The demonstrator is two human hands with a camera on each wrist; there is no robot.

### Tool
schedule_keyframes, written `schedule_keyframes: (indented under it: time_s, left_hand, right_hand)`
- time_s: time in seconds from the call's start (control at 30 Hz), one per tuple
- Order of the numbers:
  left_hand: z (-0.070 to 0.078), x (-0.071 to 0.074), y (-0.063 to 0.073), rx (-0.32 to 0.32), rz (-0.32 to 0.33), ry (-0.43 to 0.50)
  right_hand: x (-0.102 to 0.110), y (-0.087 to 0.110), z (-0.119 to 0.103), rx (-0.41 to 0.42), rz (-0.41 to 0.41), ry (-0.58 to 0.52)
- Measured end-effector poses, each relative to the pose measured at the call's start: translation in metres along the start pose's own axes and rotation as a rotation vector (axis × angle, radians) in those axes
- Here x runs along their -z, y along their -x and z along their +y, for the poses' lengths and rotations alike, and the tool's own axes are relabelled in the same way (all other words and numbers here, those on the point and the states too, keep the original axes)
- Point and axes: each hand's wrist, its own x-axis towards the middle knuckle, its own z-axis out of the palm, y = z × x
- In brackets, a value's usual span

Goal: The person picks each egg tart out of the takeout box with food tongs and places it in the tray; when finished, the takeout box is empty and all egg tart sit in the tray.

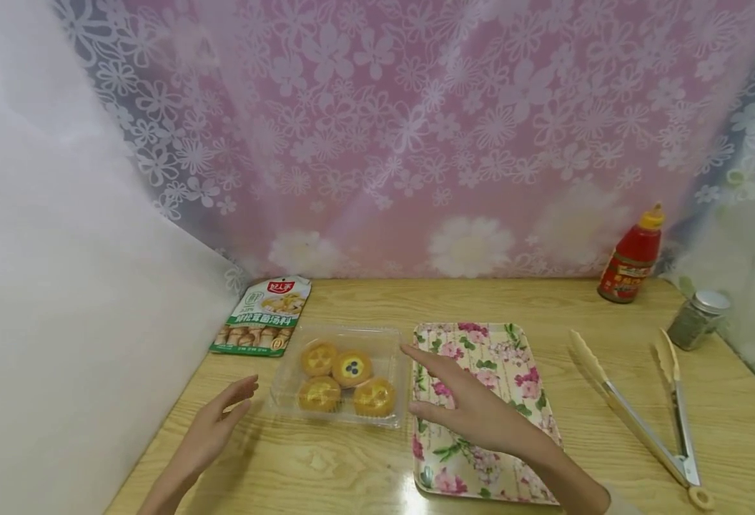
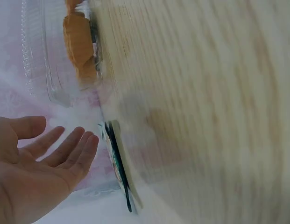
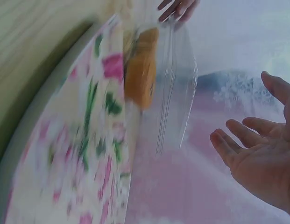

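A clear plastic box [image 1: 387, 343] with several small round pastries inside sits on the wooden table; one pastry [image 1: 352, 368] has dark dots on a pale top. To its left, my left hand [image 1: 213, 422] hovers with fingers loosely extended, apart from the box. My right hand [image 1: 464, 400] reaches over the flowered tray [image 1: 480, 336], fingers pointing toward the box's right side. Both palms face the box and hold nothing. In the left wrist view the left hand [image 2: 46, 163] is spread; the right wrist view shows the right hand [image 3: 261, 144] likewise, beside the box [image 3: 175, 93].
A green and white food packet [image 1: 263, 317] lies behind the box at left. Metal tongs [image 1: 648, 429] with beige tips lie spread at right. Farther back stand a red sauce bottle [image 1: 633, 257] and a small glass jar [image 1: 698, 322]. Flowered curtain [image 1: 410, 129] hangs behind the table.
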Motion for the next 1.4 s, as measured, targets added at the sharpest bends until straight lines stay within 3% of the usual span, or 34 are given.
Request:
schedule_keyframes:
  time_s: [0.1, 0.27, 0.5, 0.83, 1.17, 1.4]
  left_hand:
    - [-0.002, -0.002, 0.004, 0.082, -0.010, 0.131]
    - [-0.004, -0.008, 0.006, 0.135, -0.019, 0.329]
    - [-0.002, -0.016, 0.004, 0.167, -0.030, 0.445]
    - [-0.004, -0.021, 0.006, 0.178, -0.048, 0.500]
    - [0.005, -0.025, 0.010, 0.200, -0.060, 0.529]
    - [0.004, -0.028, 0.010, 0.216, -0.097, 0.567]
  right_hand:
    - [-0.020, -0.015, -0.009, 0.022, -0.031, -0.078]
    - [-0.055, -0.034, -0.024, 0.054, -0.054, -0.151]
    - [-0.095, -0.060, -0.040, 0.129, -0.064, -0.150]
    - [-0.143, -0.085, -0.039, 0.138, -0.066, 0.079]
    - [-0.160, -0.088, -0.038, 0.171, -0.089, 0.224]
    - [-0.170, -0.093, -0.040, 0.283, 0.019, 0.431]
